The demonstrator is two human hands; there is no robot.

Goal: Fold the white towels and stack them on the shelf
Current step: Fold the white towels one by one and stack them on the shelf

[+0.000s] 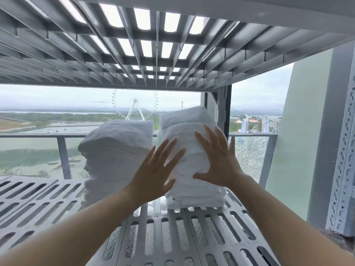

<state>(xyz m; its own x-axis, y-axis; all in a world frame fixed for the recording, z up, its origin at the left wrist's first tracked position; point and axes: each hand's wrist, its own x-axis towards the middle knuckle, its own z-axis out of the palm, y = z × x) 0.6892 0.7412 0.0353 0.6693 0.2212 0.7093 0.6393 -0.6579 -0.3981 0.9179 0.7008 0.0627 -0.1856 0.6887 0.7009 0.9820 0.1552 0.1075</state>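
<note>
1. Grey slotted metal shelf fills the lower frame. The underside of a second slotted shelf roofs the upper frame. A perforated upright post stands at the right edge.
2. Behind the shelving is a balcony railing. Its glass panel at centre right is cracked all over. A Ferris wheel stands at upper centre, with water and flat land beyond.
3. Both forearms come in from the lower corners and cover part of the shelf.
4. Two stacks of folded white towels stand side by side on the shelf at centre frame, the left stack just beside the right stack.
5. Right hand lies flat on the front of the right stack, fingers straight and spread, gripping nothing.
6. Left hand is likewise spread and straight, its fingertips at that stack's left front edge. It hides the lower part of the gap.
7. Right stack is taller, with rounded folds facing front. Both are terry cloth with slightly uneven layers.
</note>
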